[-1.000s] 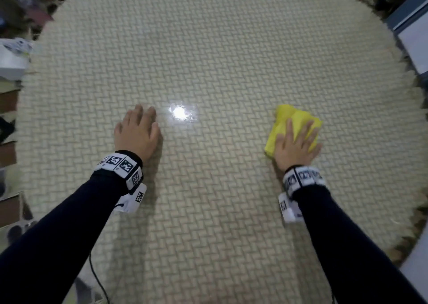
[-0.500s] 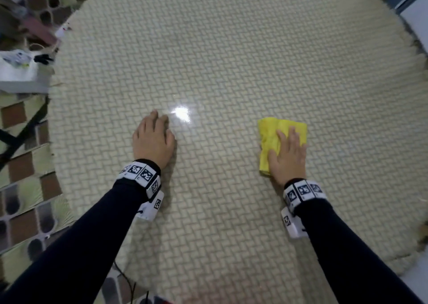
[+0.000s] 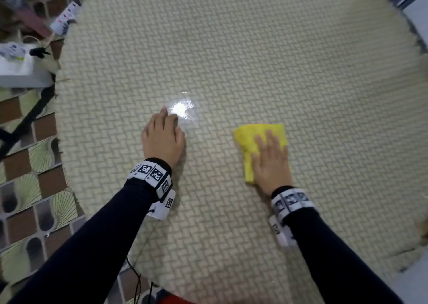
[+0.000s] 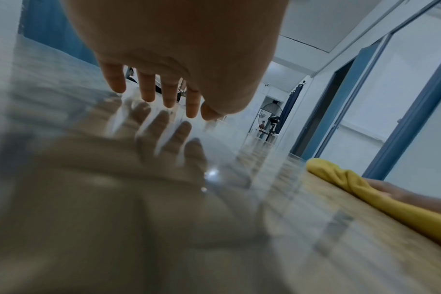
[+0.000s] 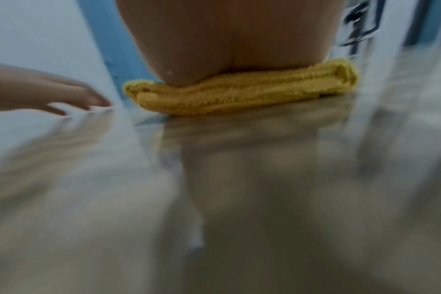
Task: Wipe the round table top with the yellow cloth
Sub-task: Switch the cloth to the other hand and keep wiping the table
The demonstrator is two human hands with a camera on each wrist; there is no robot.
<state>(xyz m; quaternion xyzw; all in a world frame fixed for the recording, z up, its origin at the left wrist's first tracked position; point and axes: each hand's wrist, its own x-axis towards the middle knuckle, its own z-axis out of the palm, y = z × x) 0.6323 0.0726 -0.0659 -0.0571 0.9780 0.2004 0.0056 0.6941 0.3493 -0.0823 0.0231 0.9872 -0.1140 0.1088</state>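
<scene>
The round table top (image 3: 254,48) is glossy, with a woven beige pattern under the glass. A folded yellow cloth (image 3: 251,139) lies flat on it right of centre. My right hand (image 3: 272,160) presses down on the cloth with straight, spread fingers; in the right wrist view the palm (image 5: 229,39) sits on the cloth (image 5: 239,93). My left hand (image 3: 163,139) rests flat on the bare table to the cloth's left, fingers straight and pointing away. The left wrist view shows those fingers (image 4: 149,87) touching the glass, with the cloth (image 4: 365,191) at the right.
Past the table's left edge lie a white box (image 3: 18,72), a small packet (image 3: 64,18) and patterned floor tiles (image 3: 34,187). A dark cable (image 3: 139,278) hangs by the near edge. Grey and blue furniture (image 3: 414,7) stands at the far right.
My right hand has slid the yellow cloth leftward across the table, toward the left hand. The left hand keeps its flat rest on the table while the view shifts left.
</scene>
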